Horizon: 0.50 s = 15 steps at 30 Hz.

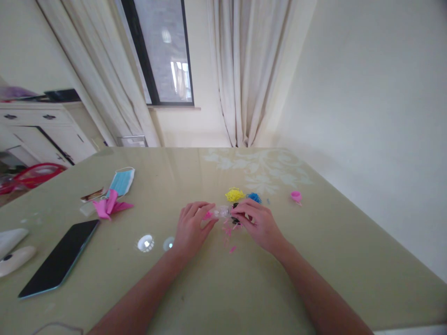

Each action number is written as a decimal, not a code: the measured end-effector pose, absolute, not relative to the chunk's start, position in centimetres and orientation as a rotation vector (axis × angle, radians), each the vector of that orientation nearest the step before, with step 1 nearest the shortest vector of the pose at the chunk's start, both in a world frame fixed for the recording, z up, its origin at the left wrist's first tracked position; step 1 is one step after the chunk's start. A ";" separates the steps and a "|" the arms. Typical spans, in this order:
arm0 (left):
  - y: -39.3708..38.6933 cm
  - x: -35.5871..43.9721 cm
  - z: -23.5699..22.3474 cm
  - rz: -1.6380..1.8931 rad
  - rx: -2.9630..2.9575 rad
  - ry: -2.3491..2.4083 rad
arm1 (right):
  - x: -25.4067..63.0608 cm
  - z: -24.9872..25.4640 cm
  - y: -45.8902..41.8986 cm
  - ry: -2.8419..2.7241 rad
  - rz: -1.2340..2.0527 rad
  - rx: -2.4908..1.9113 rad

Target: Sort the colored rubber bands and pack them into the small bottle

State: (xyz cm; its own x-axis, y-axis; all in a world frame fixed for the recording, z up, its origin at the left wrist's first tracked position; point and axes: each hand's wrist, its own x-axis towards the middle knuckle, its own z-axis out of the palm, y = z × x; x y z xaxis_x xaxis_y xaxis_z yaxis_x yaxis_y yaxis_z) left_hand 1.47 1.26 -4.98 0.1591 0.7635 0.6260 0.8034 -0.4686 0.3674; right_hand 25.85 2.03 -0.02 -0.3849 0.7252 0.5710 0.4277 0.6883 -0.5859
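Note:
My left hand (193, 225) is closed on one end of a small clear plastic bottle (221, 212), with bright pink showing near its fingertips. At the bottle's other end, the fingers of my right hand (256, 223) are pinched together; what lies between them is too small to make out. A black pile (237, 221) lies partly hidden beneath the right fingers. Just beyond the hands sit a heap of thin yellow pieces (234, 194) and a heap of blue ones (254, 197). Loose pink bits (228, 231) are scattered on the table below the bottle.
A small pink cup-shaped piece (296, 197) stands to the right. On the left of the table (223, 298) are a pink folded paper (110, 205), a blue face mask (123, 181), a dark tablet (61, 260) and a white mouse-like object (16, 261). The wall bounds the right side.

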 end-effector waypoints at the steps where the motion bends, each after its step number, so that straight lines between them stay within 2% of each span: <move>1: 1.3 1.4 -5.0 -1.220 -2.351 -1.602 | 25.9 0.0 2.0 -2.032 0.441 -0.877; 15: 1.4 1.4 -4.7 -1.315 -2.378 -1.654 | 25.7 -1.0 2.6 -1.998 0.422 -1.084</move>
